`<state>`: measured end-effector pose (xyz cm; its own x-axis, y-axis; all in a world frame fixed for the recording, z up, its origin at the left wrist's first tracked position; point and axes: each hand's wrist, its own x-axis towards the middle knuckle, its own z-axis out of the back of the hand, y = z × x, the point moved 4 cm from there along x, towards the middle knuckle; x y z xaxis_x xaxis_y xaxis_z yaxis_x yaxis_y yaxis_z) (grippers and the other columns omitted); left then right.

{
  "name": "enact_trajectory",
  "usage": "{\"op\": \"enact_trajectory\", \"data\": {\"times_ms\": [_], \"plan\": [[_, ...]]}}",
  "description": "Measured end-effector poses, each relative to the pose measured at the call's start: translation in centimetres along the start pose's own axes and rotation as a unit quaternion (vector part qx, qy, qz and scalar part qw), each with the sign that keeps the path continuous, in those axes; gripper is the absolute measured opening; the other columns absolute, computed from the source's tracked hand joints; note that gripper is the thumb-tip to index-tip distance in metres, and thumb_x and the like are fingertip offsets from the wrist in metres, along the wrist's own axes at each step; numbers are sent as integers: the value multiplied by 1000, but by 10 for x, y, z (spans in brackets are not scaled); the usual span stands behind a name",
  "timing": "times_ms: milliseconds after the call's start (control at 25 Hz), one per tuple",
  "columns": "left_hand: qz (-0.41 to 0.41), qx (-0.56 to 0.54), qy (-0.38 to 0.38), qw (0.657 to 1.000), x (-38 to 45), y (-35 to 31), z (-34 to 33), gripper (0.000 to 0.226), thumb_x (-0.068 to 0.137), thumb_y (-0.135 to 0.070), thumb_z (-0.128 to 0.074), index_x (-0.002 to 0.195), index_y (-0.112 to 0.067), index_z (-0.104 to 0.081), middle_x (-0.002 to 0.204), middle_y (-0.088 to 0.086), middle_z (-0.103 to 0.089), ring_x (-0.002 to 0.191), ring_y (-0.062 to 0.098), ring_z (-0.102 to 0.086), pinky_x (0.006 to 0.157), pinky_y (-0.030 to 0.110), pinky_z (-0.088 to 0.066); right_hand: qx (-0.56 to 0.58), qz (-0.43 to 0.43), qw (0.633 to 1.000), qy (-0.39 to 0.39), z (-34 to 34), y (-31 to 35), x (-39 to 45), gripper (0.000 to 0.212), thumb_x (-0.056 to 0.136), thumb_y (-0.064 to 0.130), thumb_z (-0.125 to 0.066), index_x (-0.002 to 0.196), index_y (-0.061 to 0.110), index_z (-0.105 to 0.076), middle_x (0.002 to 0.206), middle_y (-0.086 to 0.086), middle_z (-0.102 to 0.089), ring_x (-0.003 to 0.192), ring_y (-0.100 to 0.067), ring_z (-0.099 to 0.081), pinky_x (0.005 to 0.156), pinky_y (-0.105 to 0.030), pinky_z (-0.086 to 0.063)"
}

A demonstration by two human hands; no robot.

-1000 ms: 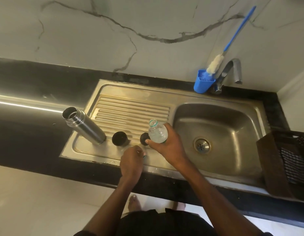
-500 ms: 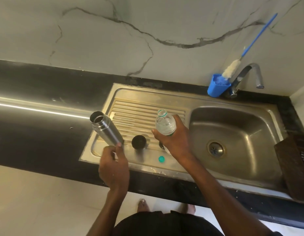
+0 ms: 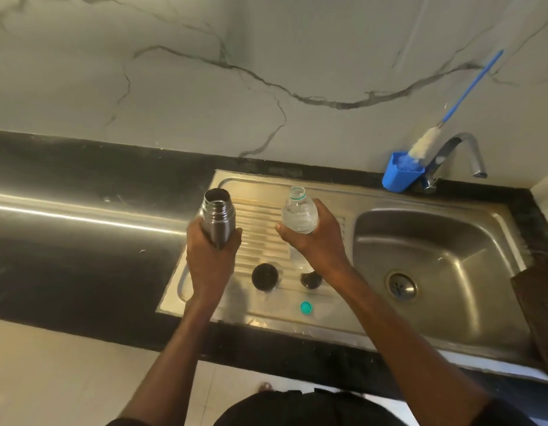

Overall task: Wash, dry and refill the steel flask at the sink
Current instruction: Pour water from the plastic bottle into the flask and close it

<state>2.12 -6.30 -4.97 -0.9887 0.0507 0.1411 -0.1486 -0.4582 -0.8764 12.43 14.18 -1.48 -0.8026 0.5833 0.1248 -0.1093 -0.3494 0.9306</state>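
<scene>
steel flask [image 3: 219,221] held upright and uncapped over the drainboard at 9 o'clock of the basin, left hand [image 3: 212,256] wrapped round its lower body — rigid, smooth, likely slippery if wet; mid-body grip is sound. right hand [image 3: 316,241] grips one open plastic bottle [image 3: 299,214], soft-walled. counted: one flask, one bottle, two dark caps [image 3: 265,276], one teal cap [image 3: 306,307].

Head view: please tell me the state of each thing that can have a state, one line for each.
steel flask: uncapped, upright, held in left hand
plastic bottle: uncapped, water inside, held in right hand
teal cap: off, lying on the drainboard
black cup lid: off, on the drainboard
black stopper: off, on the drainboard
tap: no water running
bottle brush: standing in blue holder
</scene>
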Motion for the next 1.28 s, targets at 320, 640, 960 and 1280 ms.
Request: {"op": "enact_trajectory", "data": {"times_ms": [320, 640, 960, 1280], "plan": [[-113, 11, 129, 985, 8, -103, -69, 69, 76, -26, -90, 131, -15, -51, 102, -5, -63, 80, 3, -62, 63, 14, -40, -3, 23, 995, -94, 101, 13, 31, 55, 67, 45, -87, 111, 20, -63, 97, 10, -71, 89, -7, -69, 82, -27, -55], [-200, 100, 210, 952, -22, -178, -142, 59, 71, -46, -85, 108, -26, -44, 90, -9, -64, 74, 17, -64, 67, 34, -50, -162, 56, 973, -156, 209, 39, 53, 57, 71, 32, -86, 120, 22, -58, 98, 5, -67, 85, -15, -59, 73, -24, -46], [-246, 107, 208, 941, -27, -231, -171, 59, 71, -50, -84, 109, -26, -45, 87, -13, -63, 72, 11, -64, 68, 34, -55, -400, 124, 902, -109, 267, 73, 83, 61, 69, 53, -76, 119, 26, -54, 82, 7, -57, 72, -24, -54, 70, -31, -37], [-245, 99, 196, 944, -27, -254, -182, 61, 72, -53, -83, 112, -26, -47, 91, -11, -65, 76, 11, -66, 75, 43, -61, -508, 137, 849, -54, 296, 81, 102, 65, 73, 58, -75, 124, 25, -52, 93, 1, -70, 71, -22, -54, 72, -32, -41]]}}
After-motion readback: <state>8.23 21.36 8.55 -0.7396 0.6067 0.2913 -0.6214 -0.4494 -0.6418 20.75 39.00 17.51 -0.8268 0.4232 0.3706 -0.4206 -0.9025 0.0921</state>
